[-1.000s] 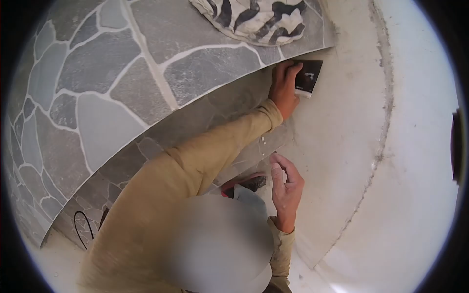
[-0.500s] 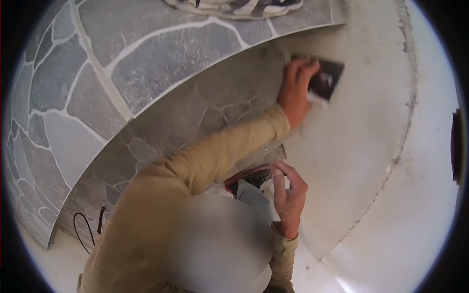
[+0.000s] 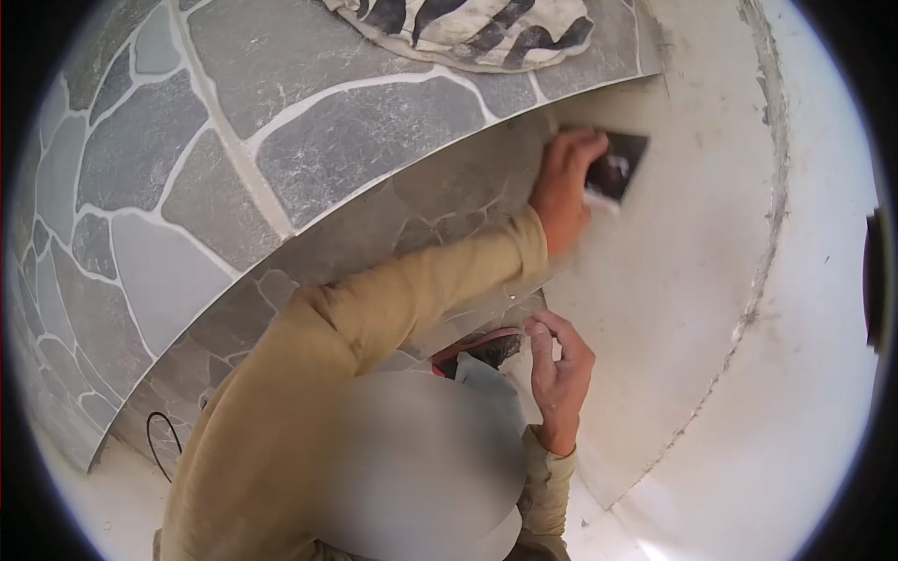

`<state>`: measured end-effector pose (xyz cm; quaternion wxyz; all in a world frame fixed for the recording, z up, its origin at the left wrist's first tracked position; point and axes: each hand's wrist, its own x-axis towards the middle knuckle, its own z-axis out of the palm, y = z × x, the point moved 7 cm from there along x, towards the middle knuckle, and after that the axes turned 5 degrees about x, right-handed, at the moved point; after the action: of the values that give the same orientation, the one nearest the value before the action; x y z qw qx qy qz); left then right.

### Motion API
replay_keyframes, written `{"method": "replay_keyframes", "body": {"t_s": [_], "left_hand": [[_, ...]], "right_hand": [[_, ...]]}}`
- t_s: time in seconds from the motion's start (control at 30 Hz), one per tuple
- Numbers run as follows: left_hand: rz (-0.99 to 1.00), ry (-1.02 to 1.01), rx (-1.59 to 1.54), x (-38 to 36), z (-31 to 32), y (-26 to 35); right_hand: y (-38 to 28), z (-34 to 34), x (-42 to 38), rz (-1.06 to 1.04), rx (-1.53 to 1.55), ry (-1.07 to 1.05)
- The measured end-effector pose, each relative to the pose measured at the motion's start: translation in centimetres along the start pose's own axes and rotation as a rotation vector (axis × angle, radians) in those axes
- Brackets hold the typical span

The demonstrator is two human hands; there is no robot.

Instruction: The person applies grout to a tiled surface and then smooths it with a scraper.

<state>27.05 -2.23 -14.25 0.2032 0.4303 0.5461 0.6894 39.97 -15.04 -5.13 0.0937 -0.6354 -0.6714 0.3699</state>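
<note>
My left hand [image 3: 564, 182] holds a dark flat rectangular piece [image 3: 617, 166] against the pale, dusty surface [image 3: 692, 234], just beyond the edge of the stone-patterned panel [image 3: 374, 131]. Its fingers wrap the left side of the piece, which has a light lower edge. Lower down, my right hand [image 3: 563, 374] is held up with bent fingers, thumb and fingertips close together in a pinch; anything between the tips is too small to make out. Both arms wear tan sleeves. A blurred grey round shape [image 3: 421, 458] hides the area between them.
A black-and-white patterned cloth [image 3: 477, 33] lies on the stone-patterned panel at the top. A dark shoe with a red edge [image 3: 491, 351] shows left of my right hand. A rough crack [image 3: 774, 187] curves down the pale surface. At lower left is a thin black cable [image 3: 150, 432].
The view has shifted, so the panel and cloth appear lower. My left hand and the dark piece appear slightly lower and to the left. My right hand keeps its bent pose.
</note>
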Motion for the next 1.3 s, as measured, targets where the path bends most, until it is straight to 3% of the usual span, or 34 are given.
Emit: {"method": "replay_keyframes", "body": {"t_s": [0.1, 0.2, 0.27, 0.33, 0.37, 0.43, 0.5, 0.57, 0.6, 0.67, 0.73, 0.87, 0.93, 0.97, 1.03, 1.17, 1.23, 1.27, 1.3], "left_hand": [[-0.17, 0.104, 0.106, 1.4, -1.1, -3.5], [-0.016, -0.189, -0.187, -2.0, -2.0, 3.6], [-0.138, -0.352, -0.111, -5.0, -4.2, 7.1], [-0.184, -0.368, -0.13, -7.0, -5.8, 8.9], [-0.252, -0.348, -0.137, -7.7, -6.7, 8.9], [-0.234, -0.419, -0.143, -8.4, -8.9, 8.4], [-0.21, -0.456, -0.136, -8.3, -11.5, 8.2], [-0.304, -0.765, -0.262, -10.8, -12.7, 9.2], [-0.3, -0.761, -0.264, -10.9, -14.4, 9.6], [-0.777, -1.072, -0.596, -13.4, -16.8, 9.6], [-0.822, -1.018, -0.648, -13.4, -21.6, 9.8], [-0.967, -1.161, -0.612, -11.6, -32.2, 13.8], [-1.144, -0.985, -0.621, -10.7, -35.9, 17.2], [-1.152, -0.986, -0.617, -11.3, -37.3, 18.8], [-0.589, -0.736, -0.173, -9.5, -41.1, 22.3], [-0.603, -0.591, -0.205, -9.5, -41.7, 26.6], [-0.636, -0.644, 0.141, -7.4, -41.1, 25.5], [-0.442, -0.788, -0.019, -7.1, -40.6, 25.8], [-0.439, -0.795, -0.015, -7.1, -40.5, 25.7]], "right_hand": [[0.2, -0.7, -0.6, -0.003, -0.026, 0.056], [-3.5, -2.3, 1.2, -0.182, 0.03, 0.273], [-5.3, -2.5, 1.4, -0.276, 0.062, 0.441], [-6.5, -0.4, 2.1, -0.392, 0.184, 0.222], [-6.4, -0.2, 1.8, -0.386, 0.181, 0.245], [-4.6, 2.2, 2.2, -0.126, 0.127, 0.044], [-5.9, 2.2, 3.0, -0.223, 0.085, 0.115], [-5.0, 1.7, 4.7, -0.085, -0.164, 0.154], [-4.6, 1.6, 5.8, -0.089, -0.168, 0.155], [-5.9, 0.6, 8.5, -0.363, -0.545, 0.386], [-6.9, -0.2, 12.4, -0.455, -0.609, 0.524], [-5.5, 3.1, 19.5, -0.447, -0.743, 0.388], [-4.3, 5.5, 21.2, -0.427, -0.803, 0.342], [-4.0, 6.5, 21.7, -0.418, -0.86, 0.314], [-4.9, 6.0, 21.7, -0.364, -0.862, 0.304], [-5.5, 5.2, 21.8, -0.338, -0.847, 0.331], [-4.1, 5.8, 22.3, -0.347, -0.848, 0.345], [-4.2, 5.8, 22.3, -0.372, -0.798, 0.36], [-4.1, 6.2, 21.9, -0.396, -0.748, 0.366]]}}
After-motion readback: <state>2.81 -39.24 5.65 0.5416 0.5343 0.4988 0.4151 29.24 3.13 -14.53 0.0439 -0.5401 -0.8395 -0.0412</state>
